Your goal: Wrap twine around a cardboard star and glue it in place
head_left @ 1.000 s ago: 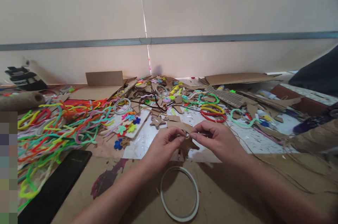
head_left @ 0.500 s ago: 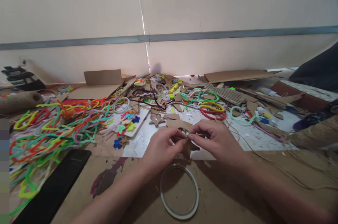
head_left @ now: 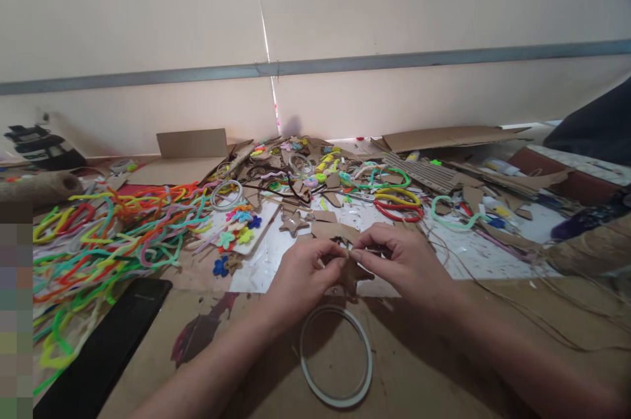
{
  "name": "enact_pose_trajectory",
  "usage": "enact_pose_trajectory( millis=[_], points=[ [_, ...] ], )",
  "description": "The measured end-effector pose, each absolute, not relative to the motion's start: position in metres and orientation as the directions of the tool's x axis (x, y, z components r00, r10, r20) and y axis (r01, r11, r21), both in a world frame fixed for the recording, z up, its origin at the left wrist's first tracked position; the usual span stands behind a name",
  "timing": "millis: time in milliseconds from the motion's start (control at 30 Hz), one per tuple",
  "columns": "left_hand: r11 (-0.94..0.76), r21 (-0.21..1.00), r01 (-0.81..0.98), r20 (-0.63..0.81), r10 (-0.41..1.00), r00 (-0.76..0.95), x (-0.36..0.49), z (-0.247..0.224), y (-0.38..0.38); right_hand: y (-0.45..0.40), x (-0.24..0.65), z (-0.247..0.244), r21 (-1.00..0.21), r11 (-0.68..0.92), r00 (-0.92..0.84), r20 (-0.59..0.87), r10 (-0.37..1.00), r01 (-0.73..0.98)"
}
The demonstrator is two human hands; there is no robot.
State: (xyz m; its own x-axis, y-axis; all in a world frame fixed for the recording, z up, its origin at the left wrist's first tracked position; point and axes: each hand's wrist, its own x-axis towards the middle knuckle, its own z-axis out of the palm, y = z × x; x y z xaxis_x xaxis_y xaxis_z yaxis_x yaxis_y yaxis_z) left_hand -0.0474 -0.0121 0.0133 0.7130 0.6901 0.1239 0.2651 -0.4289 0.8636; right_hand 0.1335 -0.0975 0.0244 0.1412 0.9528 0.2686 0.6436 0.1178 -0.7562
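Between my two hands hangs a brown cardboard star (head_left: pixel 353 276), its lower points showing below my fingertips. My left hand (head_left: pixel 315 269) pinches its top left side with thumb and forefinger. From the other side my right hand (head_left: pixel 389 258) pinches at the star's top, the fingertips of both hands almost touching. Whatever fine detail lies between the fingertips is too small to make out. A white ring (head_left: pixel 336 356) lies flat on the cardboard just below the star. Another cardboard star (head_left: pixel 294 223) rests on the white surface beyond my left hand.
Colourful pipe cleaners (head_left: pixel 128 241) spread over the left, beside a black phone (head_left: pixel 106 346). Felt flowers (head_left: pixel 241 228) lie left of centre. Red-and-yellow-handled scissors (head_left: pixel 398 205) and cardboard scraps lie behind my hands. Twine (head_left: pixel 591 245) sits at the right.
Both hands keep nearly the same pinch at the star, with only slight finger movement. The view has shifted a little.
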Motion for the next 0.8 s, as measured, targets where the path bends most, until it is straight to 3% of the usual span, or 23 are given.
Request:
enact_pose_trajectory(
  millis=[167,500,800],
  points=[
    [-0.263,0.936,0.235,0.004,0.673,0.739,-0.046,0.019,-0.013,-0.098,0.134,0.023,-0.774,0.113,0.140,0.253,0.957,0.623],
    [-0.155,0.965,0.211,-0.025,0.749,0.662,-0.042,0.016,-0.010,-0.099,0.136,0.024,-0.798,0.106,0.182,0.262,0.948,0.593],
    [-0.117,0.980,0.162,-0.008,0.787,0.617,-0.041,0.012,-0.012,-0.106,0.123,0.025,-0.625,0.184,0.146,0.439,0.886,0.759]
  ],
)
